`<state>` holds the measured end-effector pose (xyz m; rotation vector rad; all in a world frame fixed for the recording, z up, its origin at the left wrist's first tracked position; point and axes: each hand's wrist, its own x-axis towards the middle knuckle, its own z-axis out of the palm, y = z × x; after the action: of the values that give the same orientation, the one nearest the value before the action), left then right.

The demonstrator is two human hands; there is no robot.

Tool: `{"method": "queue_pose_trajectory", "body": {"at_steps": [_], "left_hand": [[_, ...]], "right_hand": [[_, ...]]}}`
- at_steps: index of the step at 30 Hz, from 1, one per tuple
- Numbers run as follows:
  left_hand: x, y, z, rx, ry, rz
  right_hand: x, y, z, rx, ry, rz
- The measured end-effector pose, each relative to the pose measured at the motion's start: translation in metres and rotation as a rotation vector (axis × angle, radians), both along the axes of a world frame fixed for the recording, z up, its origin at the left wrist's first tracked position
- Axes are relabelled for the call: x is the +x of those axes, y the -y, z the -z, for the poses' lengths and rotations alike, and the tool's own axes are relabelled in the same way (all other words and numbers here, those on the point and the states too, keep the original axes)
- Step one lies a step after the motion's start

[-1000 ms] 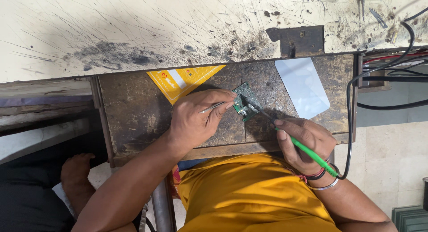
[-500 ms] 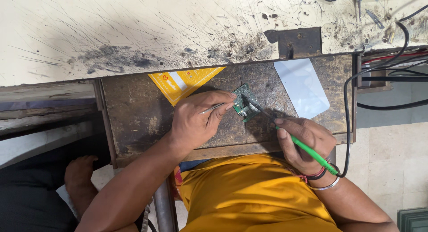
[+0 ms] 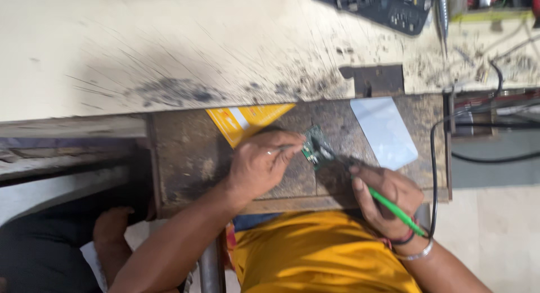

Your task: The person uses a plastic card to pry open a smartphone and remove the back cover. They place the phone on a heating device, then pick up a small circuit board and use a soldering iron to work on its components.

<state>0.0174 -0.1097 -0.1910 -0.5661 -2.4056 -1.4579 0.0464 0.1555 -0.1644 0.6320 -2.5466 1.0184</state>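
A small green circuit board (image 3: 315,148) lies on the dark pulled-out drawer board (image 3: 185,158). My left hand (image 3: 260,164) pinches the left edge of the circuit board and holds it down. In my right hand (image 3: 385,194) is a soldering iron with a green handle (image 3: 396,211), gripped like a pen. Its dark tip (image 3: 332,156) touches the circuit board. A black cord (image 3: 433,158) runs from the iron's rear up toward the right.
A yellow card (image 3: 250,119) and a pale blue-white card (image 3: 385,132) lie on the drawer board. Above is a scratched, burn-marked cream worktop (image 3: 169,51) with a dark device (image 3: 382,6) at its top edge. Cables (image 3: 495,124) hang at the right. My bare foot (image 3: 109,231) shows lower left.
The view has shifted slightly and now shows more of the worktop. Both hands stay on the circuit board and the iron in nearly the same place.
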Motion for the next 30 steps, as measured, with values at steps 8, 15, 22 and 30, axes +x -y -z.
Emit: {"method": "queue_pose_trajectory", "body": {"at_steps": [8,15,22,30], "left_hand": [[-0.013,0.001,-0.009,-0.042,-0.035,-0.025],[-0.014,-0.003,-0.025,-0.059,-0.01,-0.057],[-0.013,-0.008,-0.027,-0.027,-0.004,-0.052],[-0.012,-0.01,-0.031,0.011,0.007,-0.045]], "right_hand": [[-0.008,0.008,-0.001,-0.051,-0.01,0.069],[-0.016,0.005,0.013,-0.212,-0.066,0.068],[-0.021,-0.003,0.027,-0.285,-0.056,0.048],[-0.025,-0.002,0.036,-0.228,0.118,0.203]]}}
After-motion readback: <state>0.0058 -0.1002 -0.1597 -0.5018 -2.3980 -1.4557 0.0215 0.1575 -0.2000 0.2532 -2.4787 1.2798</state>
